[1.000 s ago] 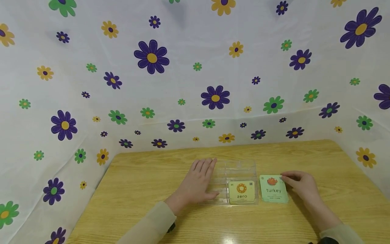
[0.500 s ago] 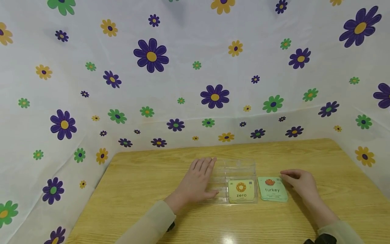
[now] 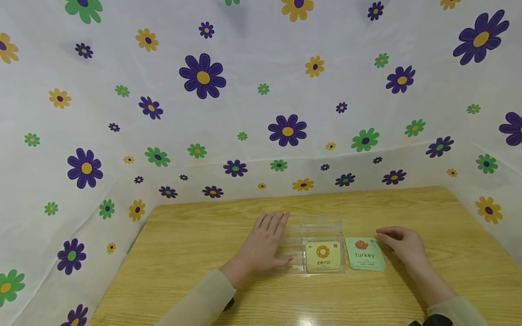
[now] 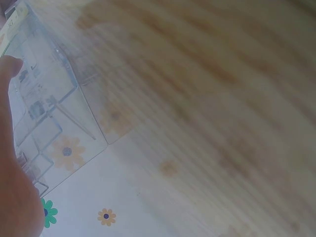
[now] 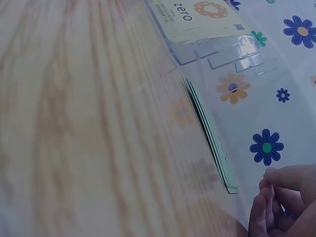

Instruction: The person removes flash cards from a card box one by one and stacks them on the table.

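My left hand [image 3: 263, 244] rests with extended fingers on the left half of a clear plastic case [image 3: 322, 232]; the left wrist view shows the case [image 4: 81, 143] beside the hand [image 4: 17, 192]. In the case's front right section lies a yellow card [image 3: 323, 256] printed "zero" with a ring picture. Just right of the case is a small stack of green cards [image 3: 364, 254], "turkey" on top; in the right wrist view its layered edge [image 5: 212, 138] shows. My right hand [image 3: 403, 249] is beside the stack's far right corner, thumb and index fingertips together, with nothing visible between them.
The wooden table [image 3: 195, 235] carries everything. A white cloth [image 3: 244, 108] with printed flowers hangs behind the table and along both sides. Ridges divide the clear case into sections.
The turkey card, earlier at my right fingertips, now lies squarer on the green stack, slightly apart from the fingers. My left hand has stayed in place.
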Tool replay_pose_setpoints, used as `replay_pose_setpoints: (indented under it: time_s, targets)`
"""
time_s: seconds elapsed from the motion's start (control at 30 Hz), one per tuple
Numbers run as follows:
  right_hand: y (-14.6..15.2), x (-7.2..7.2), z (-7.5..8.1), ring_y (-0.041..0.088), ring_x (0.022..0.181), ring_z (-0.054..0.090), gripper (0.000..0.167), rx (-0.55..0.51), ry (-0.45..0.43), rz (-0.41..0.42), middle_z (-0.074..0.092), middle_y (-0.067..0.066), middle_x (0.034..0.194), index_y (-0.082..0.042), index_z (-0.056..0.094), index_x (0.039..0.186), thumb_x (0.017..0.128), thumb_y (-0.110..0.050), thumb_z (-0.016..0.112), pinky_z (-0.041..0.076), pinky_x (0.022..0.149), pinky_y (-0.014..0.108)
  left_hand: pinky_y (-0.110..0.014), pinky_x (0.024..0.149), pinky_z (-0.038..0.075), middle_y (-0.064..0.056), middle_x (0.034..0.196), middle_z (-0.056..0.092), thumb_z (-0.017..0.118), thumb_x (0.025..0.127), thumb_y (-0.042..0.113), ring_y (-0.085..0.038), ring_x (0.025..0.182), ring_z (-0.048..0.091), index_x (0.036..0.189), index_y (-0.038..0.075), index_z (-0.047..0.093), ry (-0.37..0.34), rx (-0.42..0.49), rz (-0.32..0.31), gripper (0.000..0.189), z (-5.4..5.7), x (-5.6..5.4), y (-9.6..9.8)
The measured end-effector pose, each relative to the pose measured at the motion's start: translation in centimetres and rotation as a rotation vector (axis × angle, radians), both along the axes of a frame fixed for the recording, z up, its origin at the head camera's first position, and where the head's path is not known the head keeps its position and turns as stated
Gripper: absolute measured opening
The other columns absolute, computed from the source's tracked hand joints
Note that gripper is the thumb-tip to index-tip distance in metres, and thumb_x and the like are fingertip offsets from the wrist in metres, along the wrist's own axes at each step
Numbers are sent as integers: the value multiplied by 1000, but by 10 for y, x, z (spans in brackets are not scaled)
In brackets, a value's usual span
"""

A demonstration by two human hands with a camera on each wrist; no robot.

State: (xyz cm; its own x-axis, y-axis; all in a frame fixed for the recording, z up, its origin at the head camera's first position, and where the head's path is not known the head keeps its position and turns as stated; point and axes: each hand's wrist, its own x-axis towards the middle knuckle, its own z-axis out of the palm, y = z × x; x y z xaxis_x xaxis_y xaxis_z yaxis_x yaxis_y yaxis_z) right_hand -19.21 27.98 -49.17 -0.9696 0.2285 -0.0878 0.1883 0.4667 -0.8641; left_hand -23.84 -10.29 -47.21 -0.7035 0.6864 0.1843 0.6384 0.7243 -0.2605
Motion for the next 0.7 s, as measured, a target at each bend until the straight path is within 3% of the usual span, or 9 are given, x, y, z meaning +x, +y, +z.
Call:
replay_pose_setpoints:
  time_s: [0.2, 0.7]
  targets:
    - [1, 0, 0, -6, 82, 54, 40, -15, -15, 5, 75, 1, 109, 10, 70, 129, 102, -20, 71, 52, 69, 18, -47, 128, 33, -11, 165, 40, 59, 92, 77, -28, 150, 41, 169, 5, 18, -14, -6, 11, 113, 1, 1, 1]
    - [1, 2, 4, -10, 83, 56, 44, -48, -38, 37, 74, -6, 106, 10, 66, 133, 105, -24, 67, 53, 74, 16, -47, 127, 34, -10, 164, 41, 59, 91, 78, -27, 148, 42, 169, 6, 17, 7, -1, 2, 114, -1, 0, 0]
